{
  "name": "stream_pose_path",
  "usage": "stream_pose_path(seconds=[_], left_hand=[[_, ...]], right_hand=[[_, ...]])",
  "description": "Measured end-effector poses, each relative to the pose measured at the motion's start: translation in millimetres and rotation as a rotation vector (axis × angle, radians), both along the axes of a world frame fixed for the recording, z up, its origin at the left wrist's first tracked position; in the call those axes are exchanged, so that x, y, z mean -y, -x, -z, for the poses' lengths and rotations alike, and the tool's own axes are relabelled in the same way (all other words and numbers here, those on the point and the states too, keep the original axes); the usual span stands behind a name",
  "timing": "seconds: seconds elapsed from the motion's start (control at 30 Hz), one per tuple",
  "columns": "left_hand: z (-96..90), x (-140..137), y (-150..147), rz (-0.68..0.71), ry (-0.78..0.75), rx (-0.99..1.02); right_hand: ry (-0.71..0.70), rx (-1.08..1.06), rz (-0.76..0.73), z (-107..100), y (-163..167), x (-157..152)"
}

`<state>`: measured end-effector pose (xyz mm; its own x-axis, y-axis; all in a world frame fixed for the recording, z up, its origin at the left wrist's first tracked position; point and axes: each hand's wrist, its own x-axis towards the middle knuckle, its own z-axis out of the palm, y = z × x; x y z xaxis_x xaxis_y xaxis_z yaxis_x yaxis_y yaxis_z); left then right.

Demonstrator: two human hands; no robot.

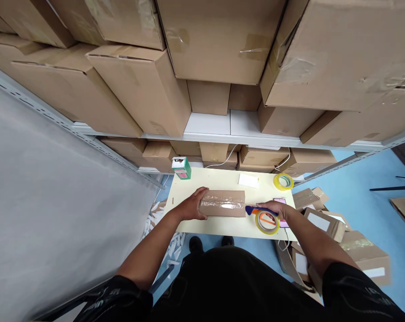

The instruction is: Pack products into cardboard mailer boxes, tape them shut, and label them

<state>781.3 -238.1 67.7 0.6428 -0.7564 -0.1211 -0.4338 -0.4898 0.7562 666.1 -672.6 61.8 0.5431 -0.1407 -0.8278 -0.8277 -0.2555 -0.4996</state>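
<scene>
A small cardboard box (222, 197) lies on the pale yellow table (189, 226), with shiny clear tape along its top. My left hand (193, 205) grips the box's left end, thumb and fingers on opposite sides. In my right hand (272, 209) is a blue and orange tape dispenser (252, 209) loaded with a yellow-edged roll of clear tape. The dispenser's blue front end is at the right end of the box; whether tape still joins them I cannot tell. Partly under my right hand is a phone with a pink screen (283, 222).
At the table's back stand a green and white carton (181, 168), a white pad (248, 180) and a spare tape roll (283, 181). Shelves (207, 127) full of cardboard boxes rise beyond. Taped parcels (363, 255) are piled right of the table; a grey wall (71, 188) is left.
</scene>
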Motion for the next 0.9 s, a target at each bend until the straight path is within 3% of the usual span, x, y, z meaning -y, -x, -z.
stream_pose_path(seconds=[0.1,0.17,0.27,0.33,0.5,0.6,0.67,0.77,0.83,0.9], left_hand=[[0.0,-1,2,0.008,-0.014,-0.008],[-0.9,-1,4,0.012,-0.015,-0.008],[-4.1,-2,7,0.003,-0.01,-0.012],[-7.5,-1,10,-0.008,-0.014,-0.02],[-14.1,-1,22,-0.05,0.007,-0.046],[-11.5,0,33,-0.164,0.116,-0.085],[-7.8,2,39,-0.332,0.175,-0.144],[-5.1,9,41,-0.586,0.078,-0.238],[-7.8,14,38,-0.599,-0.019,-0.287],[-13.6,16,35,-0.541,-0.039,-0.291]], right_hand=[[0.221,0.075,0.028,6,21,-8],[0.446,0.16,-0.01,13,35,-21],[0.824,0.27,-0.225,30,50,-48],[0.918,0.281,-0.33,47,54,-67],[0.903,0.243,-0.411,73,55,-90],[0.945,0.303,-0.427,64,59,-90],[0.927,0.396,-0.366,48,59,-90],[0.664,0.538,-0.141,18,49,-96],[0.453,0.537,-0.034,-1,37,-107],[0.368,0.482,-0.01,-17,24,-120]])
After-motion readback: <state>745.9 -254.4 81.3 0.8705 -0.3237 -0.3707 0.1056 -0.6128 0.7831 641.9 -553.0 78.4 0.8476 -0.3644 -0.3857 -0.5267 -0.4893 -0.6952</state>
